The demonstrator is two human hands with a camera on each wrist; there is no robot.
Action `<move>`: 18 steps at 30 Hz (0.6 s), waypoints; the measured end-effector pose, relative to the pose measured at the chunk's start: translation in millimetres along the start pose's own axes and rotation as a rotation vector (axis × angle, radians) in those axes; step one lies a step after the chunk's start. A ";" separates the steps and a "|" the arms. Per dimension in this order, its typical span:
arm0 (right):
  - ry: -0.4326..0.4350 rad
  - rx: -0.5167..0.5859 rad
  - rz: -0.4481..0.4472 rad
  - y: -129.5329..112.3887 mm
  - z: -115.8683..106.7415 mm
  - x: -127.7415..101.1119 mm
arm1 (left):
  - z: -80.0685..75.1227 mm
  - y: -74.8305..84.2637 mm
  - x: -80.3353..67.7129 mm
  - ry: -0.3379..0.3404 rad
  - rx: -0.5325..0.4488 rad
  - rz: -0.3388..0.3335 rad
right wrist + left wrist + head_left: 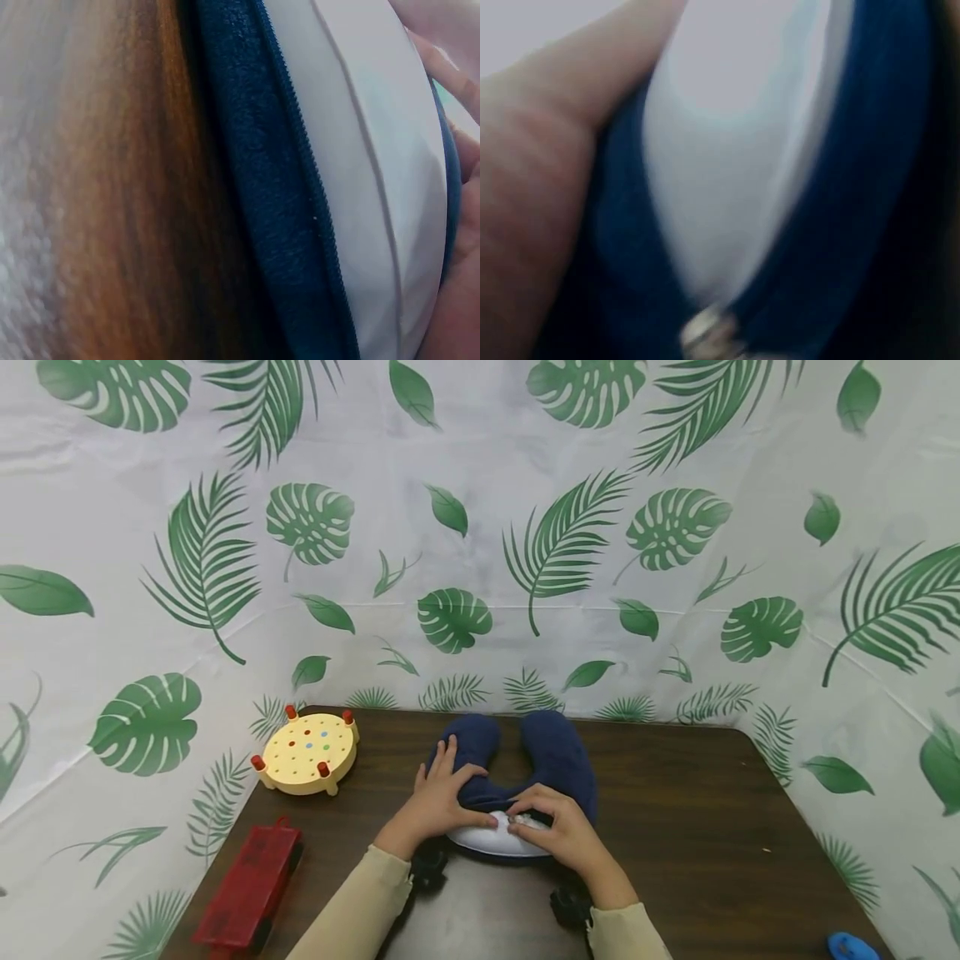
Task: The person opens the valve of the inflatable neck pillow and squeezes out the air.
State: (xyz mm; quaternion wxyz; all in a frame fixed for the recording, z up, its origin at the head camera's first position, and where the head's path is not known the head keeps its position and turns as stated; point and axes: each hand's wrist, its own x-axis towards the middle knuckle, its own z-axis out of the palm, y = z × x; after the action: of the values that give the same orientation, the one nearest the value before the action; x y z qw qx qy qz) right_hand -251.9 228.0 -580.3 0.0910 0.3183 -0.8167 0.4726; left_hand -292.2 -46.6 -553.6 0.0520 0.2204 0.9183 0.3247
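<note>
Neck pillow (pixel 551 752) lies under both hands' fingers (pixel 536 806).

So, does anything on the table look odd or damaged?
The blue neck pillow has its cover unzipped at the near edge, so the white filling bulges out between both hands. No tear shows. The yellow peg toy and red case look normal.

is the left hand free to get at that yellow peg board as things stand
Probably yes: the yellow peg board stands apart to the left of the left hand, with bare table between. But that hand rests on the navy neck pillow and would have to let go.
</note>
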 end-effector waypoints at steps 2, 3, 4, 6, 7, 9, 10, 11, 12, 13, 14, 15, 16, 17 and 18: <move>0.004 -0.001 0.002 -0.1 -0.4 0.1 | 0.5 0.0 0.4 0.002 -0.007 0.000; 0.006 0.004 0.006 0.1 -0.3 0.1 | 1.0 -0.3 0.6 0.003 -0.011 -0.001; 0.009 0.010 0.008 0.3 -0.4 0.3 | 1.5 -0.6 1.0 0.003 -0.012 -0.004; 0.010 0.029 0.017 0.8 -0.5 0.5 | 2.6 -1.4 1.6 0.003 -0.015 -0.007; 0.011 0.039 0.025 1.4 -0.1 0.4 | 3.3 -2.0 1.7 0.001 -0.017 -0.009; 0.015 0.056 0.040 2.7 0.6 0.4 | 4.1 -2.6 1.9 0.001 -0.022 -0.011; 0.017 0.060 0.048 3.0 0.6 0.5 | 4.5 -2.5 2.1 0.003 -0.024 -0.009; 0.018 0.061 0.052 3.5 0.6 0.5 | 4.6 -2.1 2.3 0.008 -0.022 -0.007; 0.019 0.061 0.060 4.1 0.4 0.6 | 4.8 -1.4 2.3 0.014 -0.023 -0.006; 0.019 0.058 0.066 4.1 0.1 0.6 | 4.7 0.0 2.2 0.021 -0.020 -0.004; 0.020 0.055 0.071 4.5 0.0 0.5 | 4.9 1.3 2.1 0.031 -0.014 0.000; 0.021 0.053 0.074 4.5 -0.1 0.5 | 5.1 2.7 1.7 0.041 -0.006 0.005; 0.022 0.050 0.072 4.6 0.1 0.3 | 5.8 3.8 1.4 0.051 0.004 0.010; 0.023 0.048 0.071 4.6 0.4 0.1 | 6.6 4.9 1.0 0.060 0.011 0.014; 0.026 0.047 0.071 4.8 0.8 0.0 | 7.3 6.1 0.5 0.070 0.014 0.019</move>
State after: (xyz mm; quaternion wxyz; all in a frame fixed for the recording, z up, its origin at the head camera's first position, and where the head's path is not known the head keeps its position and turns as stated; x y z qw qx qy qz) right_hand -254.7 229.0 -584.2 0.0771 0.2849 -0.8150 0.4986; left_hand -288.6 -38.0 -555.5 0.0154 0.2180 0.9196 0.3265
